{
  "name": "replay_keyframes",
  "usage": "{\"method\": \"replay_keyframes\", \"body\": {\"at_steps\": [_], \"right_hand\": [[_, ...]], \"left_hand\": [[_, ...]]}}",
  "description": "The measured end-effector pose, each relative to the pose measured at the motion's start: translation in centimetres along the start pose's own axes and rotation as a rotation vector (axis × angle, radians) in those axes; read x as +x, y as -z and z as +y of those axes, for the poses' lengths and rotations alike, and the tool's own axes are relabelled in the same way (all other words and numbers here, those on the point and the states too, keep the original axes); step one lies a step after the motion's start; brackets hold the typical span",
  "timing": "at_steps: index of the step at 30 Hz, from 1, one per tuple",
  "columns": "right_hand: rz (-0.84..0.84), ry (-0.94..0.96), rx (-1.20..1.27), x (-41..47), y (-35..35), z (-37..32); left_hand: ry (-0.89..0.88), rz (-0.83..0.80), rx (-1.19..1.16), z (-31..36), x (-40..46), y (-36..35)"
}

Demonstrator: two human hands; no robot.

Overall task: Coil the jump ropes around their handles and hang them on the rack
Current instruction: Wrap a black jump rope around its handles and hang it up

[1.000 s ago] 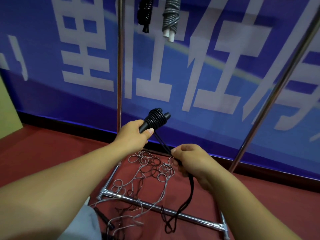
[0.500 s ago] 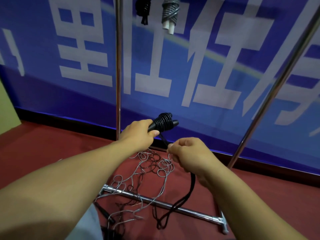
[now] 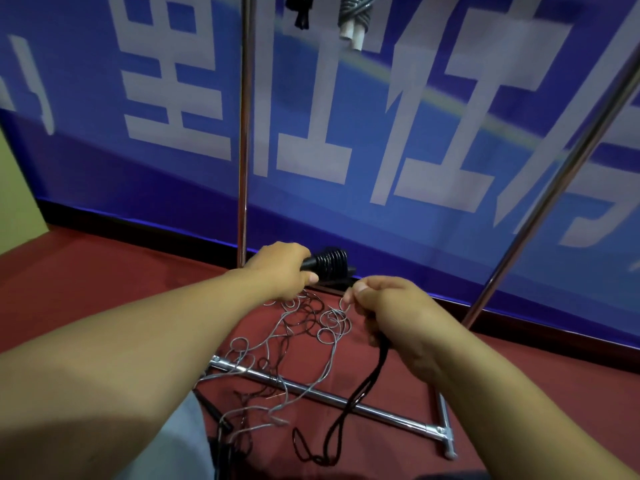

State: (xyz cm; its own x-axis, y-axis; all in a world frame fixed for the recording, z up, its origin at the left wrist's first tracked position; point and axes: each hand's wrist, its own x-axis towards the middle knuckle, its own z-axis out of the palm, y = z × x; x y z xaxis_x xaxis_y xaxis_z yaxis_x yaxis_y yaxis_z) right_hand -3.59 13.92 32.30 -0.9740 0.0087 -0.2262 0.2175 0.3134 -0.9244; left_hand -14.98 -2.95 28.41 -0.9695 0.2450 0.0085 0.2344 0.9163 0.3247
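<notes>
My left hand (image 3: 282,268) grips the black jump rope handles (image 3: 329,264), which carry several turns of black cord wound round their far end. My right hand (image 3: 388,311) pinches the loose black cord (image 3: 367,386) just right of the handles; the cord hangs from that fist down to the floor and ends in a doubled loop. A grey jump rope (image 3: 294,341) lies tangled in loose curls on the red floor below my hands. At the top edge hang a coiled black rope (image 3: 300,8) and a coiled grey rope (image 3: 353,19) with white handle ends.
The rack's chrome uprights rise at centre (image 3: 244,133) and at the right (image 3: 568,161), and its base bar (image 3: 329,396) crosses the red floor under the ropes. A blue banner with white characters fills the wall behind. More black cord lies by my knee at the bottom.
Both hands have dropped lower in the view and the handles have tilted from pointing up to lying nearly level. My right hand has come closer to the handles with the cord.
</notes>
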Motion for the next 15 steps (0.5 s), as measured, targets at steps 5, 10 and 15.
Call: {"method": "replay_keyframes", "body": {"at_steps": [5, 10, 15], "right_hand": [[0.019, -0.043, 0.074, 0.0, 0.3, -0.3], [0.037, 0.01, -0.016, -0.2, 0.8, -0.2], [0.138, 0.033, -0.082, 1.5, 1.3, 1.0]], "left_hand": [[-0.169, -0.332, 0.061, 0.9, -0.8, -0.9], [-0.211, -0.466, -0.017, 1.7, -1.3, -1.3], [-0.295, -0.503, 0.089, 2.8, -1.7, -1.7]]}}
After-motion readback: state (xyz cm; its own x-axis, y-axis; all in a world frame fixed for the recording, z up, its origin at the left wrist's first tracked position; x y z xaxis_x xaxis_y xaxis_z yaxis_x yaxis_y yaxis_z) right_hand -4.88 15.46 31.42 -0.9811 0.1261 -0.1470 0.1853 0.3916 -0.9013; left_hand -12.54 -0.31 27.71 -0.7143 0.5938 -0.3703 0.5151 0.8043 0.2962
